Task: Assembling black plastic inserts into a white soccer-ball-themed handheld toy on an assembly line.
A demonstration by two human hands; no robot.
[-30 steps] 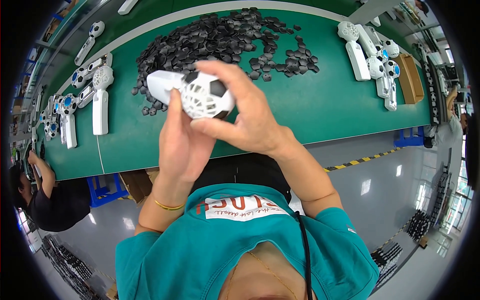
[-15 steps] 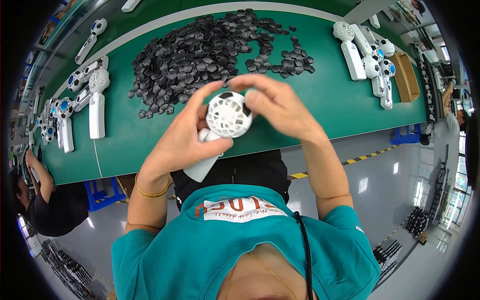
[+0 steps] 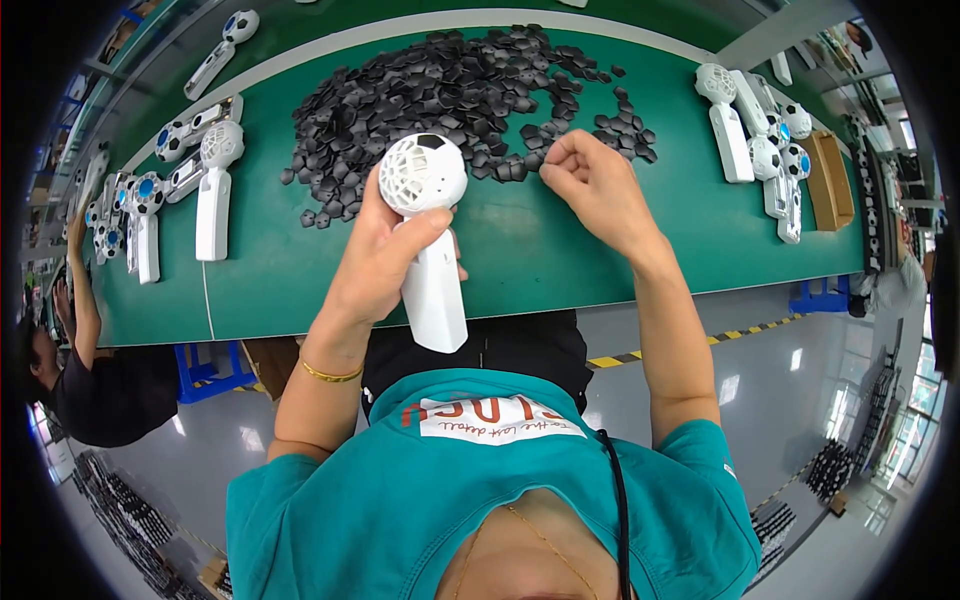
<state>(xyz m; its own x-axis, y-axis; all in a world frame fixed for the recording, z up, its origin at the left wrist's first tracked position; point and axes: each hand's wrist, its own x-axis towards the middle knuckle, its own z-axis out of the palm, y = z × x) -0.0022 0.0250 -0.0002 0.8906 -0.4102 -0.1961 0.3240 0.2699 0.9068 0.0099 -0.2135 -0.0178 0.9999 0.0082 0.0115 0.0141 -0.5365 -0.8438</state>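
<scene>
My left hand (image 3: 378, 258) is wrapped round the neck of a white handheld fan (image 3: 435, 285) with a ball-shaped head. One side of the head is an open lattice, and a black pentagon shows near its top. The fan's handle slants down toward my lap, over the table's near edge. To the right, my right hand (image 3: 600, 192) is apart from the fan, its fingers curled together just over the table. Whether it pinches anything is hidden. Beyond both hands lies a big heap of black pentagon pieces (image 3: 410, 100), some scattered close to my right fingertips.
More white ball-headed fans (image 3: 213, 205) lie at the table's left, and another group (image 3: 733, 140) at the right beside a brown cardboard box (image 3: 828, 180). The green table (image 3: 520, 250) bends toward me. At far left a co-worker's arm (image 3: 83, 300) is raised.
The fan has turned upright, showing its smooth side and long handle, and has shifted left. My right hand has let go of its head and moved right, toward the black pieces.
</scene>
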